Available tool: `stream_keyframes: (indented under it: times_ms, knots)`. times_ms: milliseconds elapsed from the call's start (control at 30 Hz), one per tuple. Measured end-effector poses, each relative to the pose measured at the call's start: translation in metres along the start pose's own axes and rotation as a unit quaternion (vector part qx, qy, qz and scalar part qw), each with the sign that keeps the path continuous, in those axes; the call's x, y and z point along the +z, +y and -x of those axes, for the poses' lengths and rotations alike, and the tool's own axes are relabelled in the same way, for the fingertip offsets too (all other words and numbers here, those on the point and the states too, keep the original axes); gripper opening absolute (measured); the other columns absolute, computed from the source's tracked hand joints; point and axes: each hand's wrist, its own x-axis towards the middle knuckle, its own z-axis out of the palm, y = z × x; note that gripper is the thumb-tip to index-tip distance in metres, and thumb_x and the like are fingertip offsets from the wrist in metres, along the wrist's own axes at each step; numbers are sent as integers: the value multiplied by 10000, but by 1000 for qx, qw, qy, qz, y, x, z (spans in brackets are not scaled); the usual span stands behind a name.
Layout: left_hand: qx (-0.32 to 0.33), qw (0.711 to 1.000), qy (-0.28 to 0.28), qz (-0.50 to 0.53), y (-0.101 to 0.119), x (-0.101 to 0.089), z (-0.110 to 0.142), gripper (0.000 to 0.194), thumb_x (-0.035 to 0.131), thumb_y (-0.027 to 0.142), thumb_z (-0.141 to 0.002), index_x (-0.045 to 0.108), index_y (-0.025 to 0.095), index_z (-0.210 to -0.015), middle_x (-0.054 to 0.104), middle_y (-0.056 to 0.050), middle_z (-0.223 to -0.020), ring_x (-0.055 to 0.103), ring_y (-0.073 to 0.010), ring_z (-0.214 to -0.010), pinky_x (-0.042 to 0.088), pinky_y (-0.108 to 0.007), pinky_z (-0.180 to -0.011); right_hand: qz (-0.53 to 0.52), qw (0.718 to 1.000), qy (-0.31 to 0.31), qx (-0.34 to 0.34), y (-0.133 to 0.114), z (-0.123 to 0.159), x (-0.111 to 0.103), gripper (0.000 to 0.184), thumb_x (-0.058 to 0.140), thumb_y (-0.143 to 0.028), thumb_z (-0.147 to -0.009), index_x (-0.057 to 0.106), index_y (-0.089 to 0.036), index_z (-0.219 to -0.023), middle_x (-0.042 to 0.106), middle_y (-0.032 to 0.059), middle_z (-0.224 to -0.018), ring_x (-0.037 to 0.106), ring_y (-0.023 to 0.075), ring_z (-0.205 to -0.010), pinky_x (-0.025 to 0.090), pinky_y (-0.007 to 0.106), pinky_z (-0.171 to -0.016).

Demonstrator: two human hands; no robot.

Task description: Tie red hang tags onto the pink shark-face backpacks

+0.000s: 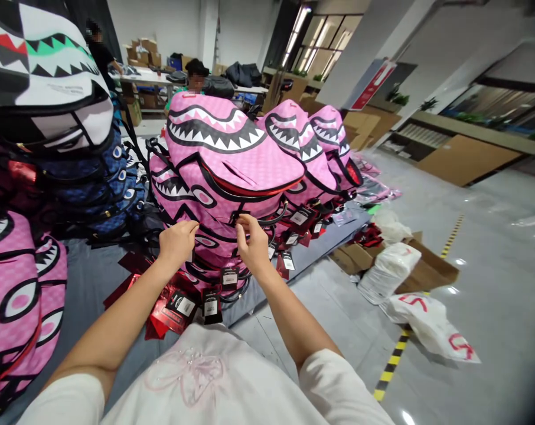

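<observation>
A stack of pink backpacks [232,156] with black-and-white shark teeth and eye patches stands before me. The top one bulges, and its red-lined zip opening faces me. At the stack's near left side is my left hand [178,241], its fingers curled together; what they pinch is hidden. My right hand [252,241] has thumb and fingertips drawn together by the black trim and handle at the front; I cannot make out what is between them. Below the hands hang black tags with white labels [230,278]. Red tags and packets [166,310] lie under my left forearm.
More pink backpacks [294,133] stand behind to the right. Blue backpacks [103,183], topped by a black-and-white one [50,65], are piled at left. White bags [389,271] and cardboard lie on the floor at right. Two people are at the back.
</observation>
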Motion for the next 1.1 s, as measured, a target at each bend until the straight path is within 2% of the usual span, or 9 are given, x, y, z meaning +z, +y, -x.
stream_keyframes:
  times_ms: [267, 433, 567, 667, 767, 867, 1000, 1033, 1100]
  knots:
    - [87, 995, -47, -17, 28, -3, -19, 264, 475, 329, -970, 705, 249, -1071, 709, -37, -1000, 650, -180, -887, 410, -255, -680, 58, 996, -58, -25, 2, -12, -6, 296, 408, -343, -989, 650, -186, -1056, 710, 92, -985, 679, 183, -894, 518, 288, -812]
    - [55, 997, -20, -51, 20, -13, -16, 292, 447, 334, -977, 707, 247, -1078, 713, -43, -1009, 651, -188, -897, 396, -261, -657, 60, 997, -47, -14, -5, -10, -16, 345, 474, -392, -968, 604, -168, -1197, 718, 69, -925, 683, 171, -806, 522, 269, -735]
    - [-3, 997, 20, -81, 2, -17, -8, 336, 404, 348, -989, 707, 238, -1082, 713, -59, -1005, 657, -205, -848, 370, -276, -615, 46, 999, -18, 10, -4, -6, -16, 311, 448, -351, -970, 628, -169, -1148, 722, 77, -960, 683, 171, -831, 532, 289, -773]
    - [2, 995, 5, -98, 3, -11, -12, 343, 389, 332, -988, 701, 225, -1082, 707, -75, -997, 660, -224, -836, 357, -281, -603, 33, 999, 2, 15, -1, -5, -12, 311, 423, -321, -969, 639, -163, -1129, 724, 96, -1021, 687, 185, -911, 535, 317, -839]
    - [41, 994, -29, -93, 17, -3, -21, 334, 388, 288, -981, 705, 198, -1033, 696, -94, -962, 662, -225, -837, 372, -281, -616, 36, 999, 10, 21, 0, -6, -7, 323, 419, -308, -967, 631, -163, -1165, 720, 106, -1079, 688, 194, -957, 529, 331, -874]
    - [98, 993, -49, -46, 31, 1, -29, 315, 408, 304, -976, 706, 211, -1021, 698, -81, -948, 659, -207, -845, 405, -275, -652, 69, 997, -8, 13, 0, -9, -7, 302, 428, -301, -962, 648, -180, -1130, 718, 102, -1093, 687, 202, -970, 524, 321, -859]
    - [98, 986, -71, 112, 27, 0, -31, 262, 488, 330, -936, 710, 206, -999, 719, -59, -939, 660, -202, -875, 454, -274, -722, 122, 988, -89, 33, -1, -10, -16, 239, 430, -233, -934, 665, -198, -961, 724, 61, -821, 689, 178, -776, 491, 257, -702]
    - [96, 972, -101, 187, 22, -1, -31, 266, 517, 352, -917, 700, 199, -1037, 720, -55, -908, 662, -197, -855, 469, -273, -730, 126, 986, -100, 54, -2, -10, -19, 223, 434, -217, -921, 653, -200, -953, 706, 43, -751, 678, 169, -723, 474, 247, -669]
    - [112, 907, -205, 351, 11, -3, -30, 399, 602, 384, -855, 636, 189, -1201, 718, -52, -893, 669, -190, -854, 501, -277, -759, 77, 984, -107, 121, -3, -8, -23, 204, 426, -213, -903, 618, -200, -970, 659, 5, -647, 641, 147, -618, 442, 230, -605]
